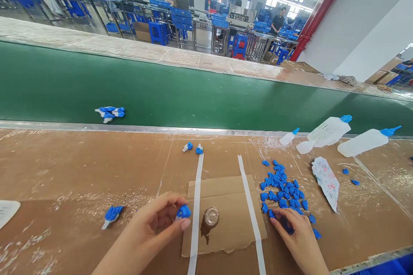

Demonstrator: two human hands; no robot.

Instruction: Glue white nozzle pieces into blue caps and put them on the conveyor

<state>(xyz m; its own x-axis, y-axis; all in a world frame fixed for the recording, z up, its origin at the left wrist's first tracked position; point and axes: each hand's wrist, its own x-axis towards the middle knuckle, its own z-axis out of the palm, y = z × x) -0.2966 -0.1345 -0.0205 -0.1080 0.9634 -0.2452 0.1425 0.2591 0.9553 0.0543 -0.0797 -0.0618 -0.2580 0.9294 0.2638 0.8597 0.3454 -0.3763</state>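
Observation:
Between the thumb and fingers of my left hand [161, 223] is a small blue plastic piece [183, 211], held just above the left edge of a cardboard sheet [232, 206]. My right hand [298, 232] is at the near side of a pile of small blue pieces [284, 189], its thumb and forefinger closed on one blue piece [271, 213]. A small round glass jar [211, 216] stands on the cardboard, with a dark wet patch beside it. Two white tape strips [250, 202] cross the cardboard. Left of my left hand lies a blue-and-white piece [112, 215].
White squeeze bottles [332, 131] with blue tips lie at the right, near a crumpled stained sheet [325, 182]. Two blue-and-white pieces [199, 149] sit beyond the cardboard. More [110, 113] rest on the green belt [180, 94]. Other people work at far benches.

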